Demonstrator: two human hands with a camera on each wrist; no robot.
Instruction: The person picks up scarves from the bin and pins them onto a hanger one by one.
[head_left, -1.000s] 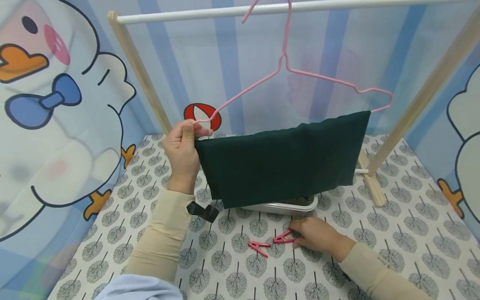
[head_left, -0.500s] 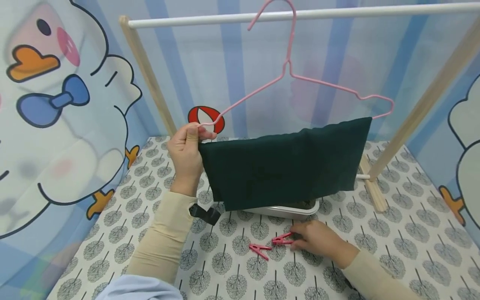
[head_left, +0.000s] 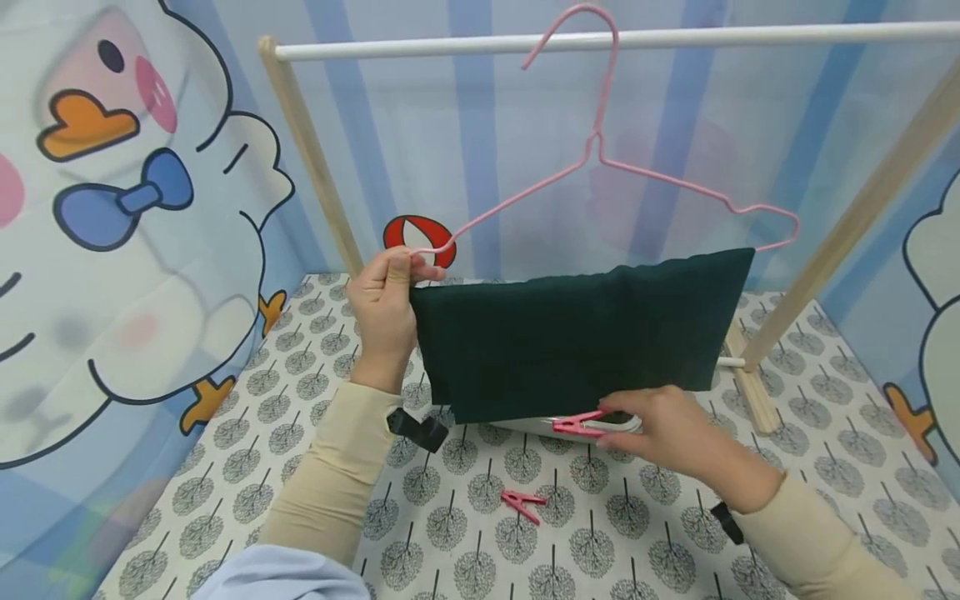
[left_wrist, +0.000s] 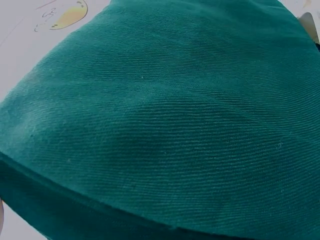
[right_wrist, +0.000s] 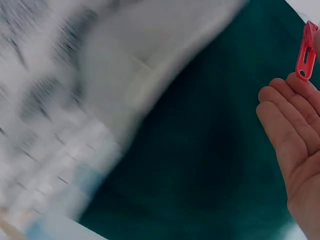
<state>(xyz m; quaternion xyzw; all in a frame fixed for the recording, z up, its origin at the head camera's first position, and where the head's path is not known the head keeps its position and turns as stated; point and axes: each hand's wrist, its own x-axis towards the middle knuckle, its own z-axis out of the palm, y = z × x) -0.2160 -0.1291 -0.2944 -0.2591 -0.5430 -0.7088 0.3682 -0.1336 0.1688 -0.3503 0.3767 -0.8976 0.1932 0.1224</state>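
A dark green cloth (head_left: 577, 342) hangs folded over the lower bar of a pink clothes hanger (head_left: 517, 200). My left hand (head_left: 386, 304) grips the hanger's left end together with the cloth's upper corner. In the left wrist view the ribbed cloth (left_wrist: 165, 120) fills nearly everything. Between thumb and fingertips, my right hand (head_left: 667, 429) pinches a pink clothespin (head_left: 579, 424) in front of the cloth's lower edge. The right wrist view shows that clothespin (right_wrist: 306, 50) at the fingertips. A second pink clothespin (head_left: 522, 503) lies on the patterned tablecloth.
A white rail (head_left: 450, 47) on wooden posts (head_left: 315, 158) spans the back, with the hanger's hook in front of it. Behind the cloth sits a white tray (head_left: 525, 427), mostly hidden. Patterned tablecloth (head_left: 420, 542) covers the surface.
My right hand has picked the clothespin up off the tablecloth and raised it toward the cloth. The left hand still holds hanger and cloth; the head view has shifted slightly.
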